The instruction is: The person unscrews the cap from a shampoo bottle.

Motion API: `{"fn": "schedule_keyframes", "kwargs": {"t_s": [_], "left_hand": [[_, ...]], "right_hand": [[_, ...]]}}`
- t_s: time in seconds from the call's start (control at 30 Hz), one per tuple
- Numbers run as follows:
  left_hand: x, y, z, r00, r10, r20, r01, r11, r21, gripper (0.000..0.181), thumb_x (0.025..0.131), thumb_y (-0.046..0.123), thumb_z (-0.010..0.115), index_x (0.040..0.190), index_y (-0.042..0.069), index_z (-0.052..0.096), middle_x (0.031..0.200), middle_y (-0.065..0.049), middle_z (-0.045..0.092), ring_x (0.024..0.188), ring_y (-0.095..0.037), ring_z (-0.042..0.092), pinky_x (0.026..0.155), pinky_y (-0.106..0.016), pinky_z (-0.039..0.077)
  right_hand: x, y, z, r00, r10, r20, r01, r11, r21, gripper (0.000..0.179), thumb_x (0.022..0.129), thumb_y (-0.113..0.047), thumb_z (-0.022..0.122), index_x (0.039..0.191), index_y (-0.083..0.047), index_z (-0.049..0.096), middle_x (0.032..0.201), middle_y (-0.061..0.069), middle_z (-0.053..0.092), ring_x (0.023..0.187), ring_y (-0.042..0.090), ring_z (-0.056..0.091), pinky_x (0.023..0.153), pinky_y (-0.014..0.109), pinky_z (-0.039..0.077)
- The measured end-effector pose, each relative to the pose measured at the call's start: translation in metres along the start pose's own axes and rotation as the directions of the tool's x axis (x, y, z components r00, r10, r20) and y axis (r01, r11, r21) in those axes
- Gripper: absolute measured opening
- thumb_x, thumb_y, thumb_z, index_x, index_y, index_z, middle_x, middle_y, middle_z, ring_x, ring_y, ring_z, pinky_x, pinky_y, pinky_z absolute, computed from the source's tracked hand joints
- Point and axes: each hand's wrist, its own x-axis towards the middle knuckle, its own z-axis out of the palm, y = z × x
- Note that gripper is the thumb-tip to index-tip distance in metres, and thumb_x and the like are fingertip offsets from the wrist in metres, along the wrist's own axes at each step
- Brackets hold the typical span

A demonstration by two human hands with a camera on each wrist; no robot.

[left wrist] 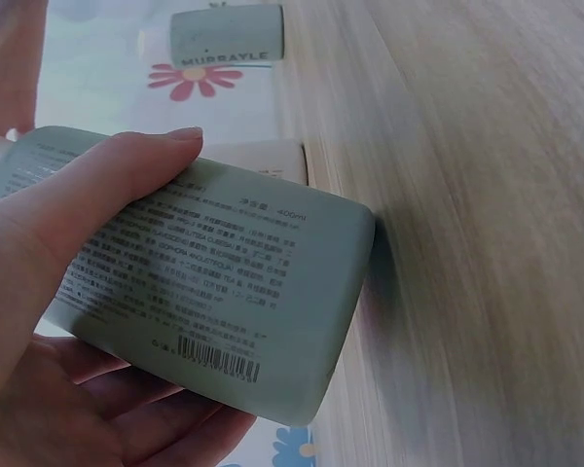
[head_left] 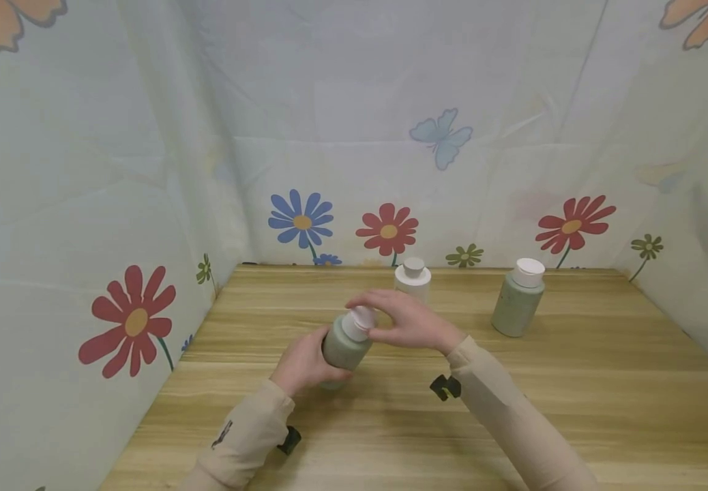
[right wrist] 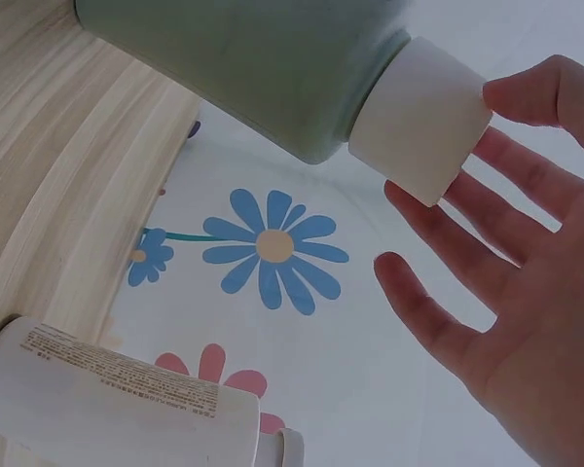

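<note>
My left hand (head_left: 306, 361) grips a grey-green bottle (head_left: 343, 349) round its body, a little left of the table's middle. The bottle leans to the right, its base close over the wood. In the left wrist view, my thumb lies across the bottle's printed label (left wrist: 195, 263), which has a barcode near the base, and the fingers curl beneath. My right hand (head_left: 412, 322) is at the bottle's white cap (head_left: 361, 323). As the right wrist view shows, its thumb and fingertips pinch the cap (right wrist: 420, 122) from opposite sides, while the little finger stands off it.
A white bottle (head_left: 412, 276) stands behind my right hand, partly hidden by it. Farther right, another grey-green bottle (head_left: 518, 303) with a white cap stands upright on the wooden table (head_left: 575, 409). Flower-printed curtains (head_left: 354, 164) enclose the back and sides.
</note>
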Motion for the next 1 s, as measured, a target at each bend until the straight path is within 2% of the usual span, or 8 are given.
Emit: {"fn": "schedule_keyframes", "kwargs": {"t_s": [0.1, 0.23, 0.37, 0.53, 0.8, 1.0], "left_hand": [[0.0001, 0.0001, 0.0003, 1.0, -0.006, 0.007, 0.006, 1.0, -0.005, 0.075, 0.06, 0.031, 0.091, 0.123, 0.009, 0.058, 0.108, -0.008, 0.069, 0.094, -0.023, 0.065, 0.083, -0.044, 0.052], [0.0003, 0.0004, 0.0003, 1.0, -0.015, 0.014, 0.015, 1.0, -0.01, 0.074, 0.06, 0.032, 0.091, 0.122, 0.009, 0.058, 0.109, -0.008, 0.069, 0.095, -0.023, 0.065, 0.084, -0.044, 0.052], [-0.0001, 0.0006, 0.0002, 1.0, -0.016, 0.02, 0.017, 1.0, -0.013, 0.074, 0.061, 0.033, 0.091, 0.122, 0.009, 0.058, 0.11, -0.008, 0.069, 0.096, -0.023, 0.065, 0.085, -0.044, 0.052], [-0.0004, 0.0004, -0.0002, 0.999, -0.025, 0.022, 0.025, 0.999, -0.023, 0.075, 0.061, 0.033, 0.091, 0.124, 0.01, 0.057, 0.112, -0.007, 0.068, 0.098, -0.023, 0.064, 0.086, -0.045, 0.052], [0.0012, 0.0014, -0.0011, 1.0, -0.015, 0.018, 0.015, 1.0, -0.021, 0.073, 0.061, 0.031, 0.091, 0.122, 0.01, 0.058, 0.111, -0.007, 0.068, 0.097, -0.024, 0.064, 0.086, -0.044, 0.052], [0.0015, 0.0006, 0.0001, 1.0, -0.007, 0.009, 0.007, 1.0, -0.017, 0.07, 0.059, 0.031, 0.092, 0.118, 0.009, 0.059, 0.106, -0.006, 0.069, 0.092, -0.021, 0.064, 0.083, -0.043, 0.052]], "right_hand": [[0.0008, -0.0014, 0.0, 0.999, 0.047, 0.001, -0.047, 0.998, 0.029, 0.045, 0.093, -0.025, 0.063, 0.136, -0.014, 0.053, 0.135, 0.002, 0.06, 0.125, 0.018, 0.056, 0.103, 0.04, 0.047], [0.0031, -0.0035, 0.0014, 0.986, 0.166, -0.014, -0.165, 0.984, 0.069, 0.049, 0.096, -0.039, 0.058, 0.139, -0.016, 0.05, 0.131, 0.001, 0.062, 0.119, 0.015, 0.058, 0.098, 0.036, 0.05], [0.0045, -0.0027, 0.0042, 0.977, 0.209, -0.042, -0.207, 0.977, 0.052, 0.046, 0.093, -0.043, 0.061, 0.131, -0.017, 0.057, 0.119, -0.003, 0.065, 0.105, 0.012, 0.06, 0.087, 0.031, 0.052], [0.0044, -0.0026, 0.0058, 0.982, 0.176, -0.063, -0.175, 0.984, 0.014, 0.039, 0.09, -0.04, 0.067, 0.121, -0.017, 0.062, 0.115, -0.003, 0.067, 0.1, 0.011, 0.06, 0.086, 0.03, 0.053], [0.0047, -0.0052, 0.0019, 0.995, 0.098, -0.03, -0.098, 0.995, -0.013, 0.04, 0.09, -0.029, 0.067, 0.127, -0.014, 0.059, 0.125, 0.002, 0.065, 0.114, 0.018, 0.061, 0.096, 0.039, 0.051], [0.0054, -0.0049, 0.003, 0.999, 0.053, 0.014, -0.053, 0.999, -0.002, 0.041, 0.089, -0.021, 0.066, 0.128, -0.012, 0.058, 0.128, 0.003, 0.062, 0.117, 0.019, 0.057, 0.099, 0.04, 0.049]]}}
